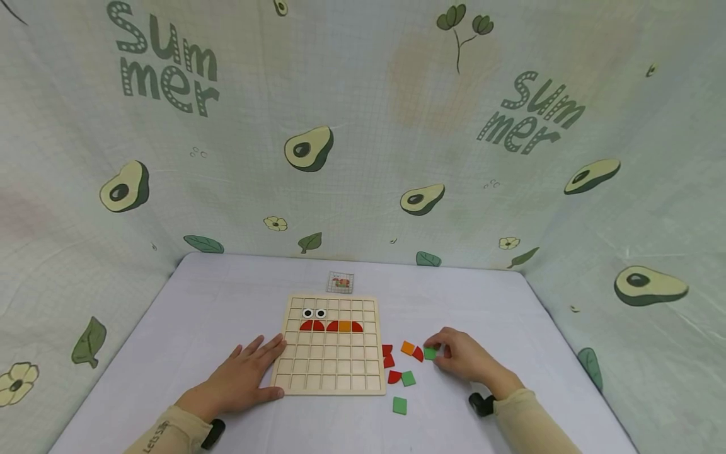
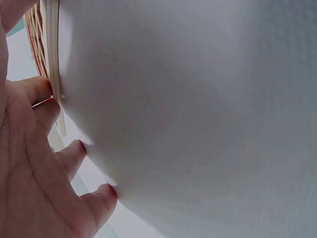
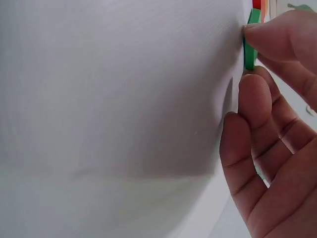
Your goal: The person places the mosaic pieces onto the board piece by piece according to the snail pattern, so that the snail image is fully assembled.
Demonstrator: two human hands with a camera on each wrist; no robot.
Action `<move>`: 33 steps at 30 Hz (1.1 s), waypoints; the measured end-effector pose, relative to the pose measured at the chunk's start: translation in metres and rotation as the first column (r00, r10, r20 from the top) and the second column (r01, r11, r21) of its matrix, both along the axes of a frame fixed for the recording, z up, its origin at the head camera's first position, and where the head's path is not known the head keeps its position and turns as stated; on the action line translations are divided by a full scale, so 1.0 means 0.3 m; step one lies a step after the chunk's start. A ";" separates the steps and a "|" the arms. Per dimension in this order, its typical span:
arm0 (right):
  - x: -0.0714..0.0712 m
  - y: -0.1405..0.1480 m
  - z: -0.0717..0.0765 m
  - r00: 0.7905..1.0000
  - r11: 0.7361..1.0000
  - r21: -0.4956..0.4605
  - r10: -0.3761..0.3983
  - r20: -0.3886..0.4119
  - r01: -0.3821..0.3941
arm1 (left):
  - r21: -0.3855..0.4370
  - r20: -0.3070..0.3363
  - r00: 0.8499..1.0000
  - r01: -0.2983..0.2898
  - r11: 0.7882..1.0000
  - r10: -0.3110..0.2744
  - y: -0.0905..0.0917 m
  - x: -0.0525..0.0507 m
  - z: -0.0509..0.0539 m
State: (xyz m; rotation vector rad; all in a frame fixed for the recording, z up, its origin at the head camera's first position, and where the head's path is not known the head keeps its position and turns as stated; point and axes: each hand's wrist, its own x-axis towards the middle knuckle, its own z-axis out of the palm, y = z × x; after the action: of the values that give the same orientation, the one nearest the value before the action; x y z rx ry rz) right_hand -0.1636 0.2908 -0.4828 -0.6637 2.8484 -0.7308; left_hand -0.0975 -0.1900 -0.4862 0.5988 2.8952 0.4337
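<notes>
A wooden grid board point(image 1: 329, 366) lies on the white table. Two eye tiles point(image 1: 321, 313) sit in its upper cells, above a row of red rounded pieces point(image 1: 318, 326) and an orange square point(image 1: 345, 326). My left hand point(image 1: 241, 376) rests by the board's left edge, its fingers spread and touching the rim; the left wrist view shows fingertips against the board's side point(image 2: 53, 54). Right of the board, my right hand point(image 1: 467, 357) pinches a green square tile point(image 1: 430, 354) at table level. In the right wrist view, thumb and fingers touch that tile's edges point(image 3: 251, 49).
Between board and right hand lie several loose pieces: an orange square point(image 1: 408, 347), red pieces point(image 1: 394, 377) and green squares point(image 1: 399, 405). A small picture card point(image 1: 340, 283) lies behind the board. Printed cloth point(image 1: 363, 208) walls in the table's back and sides.
</notes>
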 end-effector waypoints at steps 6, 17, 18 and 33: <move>0.003 0.011 -0.005 1.000 1.000 -0.022 0.010 -0.006 -0.011 | -0.003 0.004 1.000 -0.004 1.000 0.004 0.004 0.000 -0.004; -0.016 0.011 -0.005 1.000 0.999 -0.033 -0.027 -0.009 0.027 | 0.007 0.009 1.000 -0.010 1.000 0.010 0.010 0.003 0.001; -0.018 0.010 -0.006 1.000 0.999 -0.023 -0.026 -0.011 0.026 | 0.008 0.009 1.000 -0.009 1.000 0.009 0.010 0.003 0.001; -0.022 0.006 -0.004 0.998 1.000 0.030 0.011 -0.063 -0.009 | -0.005 0.021 1.000 -0.009 1.000 0.009 0.006 -0.002 -0.003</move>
State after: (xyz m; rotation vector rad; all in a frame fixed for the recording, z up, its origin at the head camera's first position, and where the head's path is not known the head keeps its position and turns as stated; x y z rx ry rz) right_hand -0.1702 0.2927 -0.4841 -0.7085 2.9050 -0.6765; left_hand -0.0981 -0.1882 -0.4870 0.5774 2.8789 0.4315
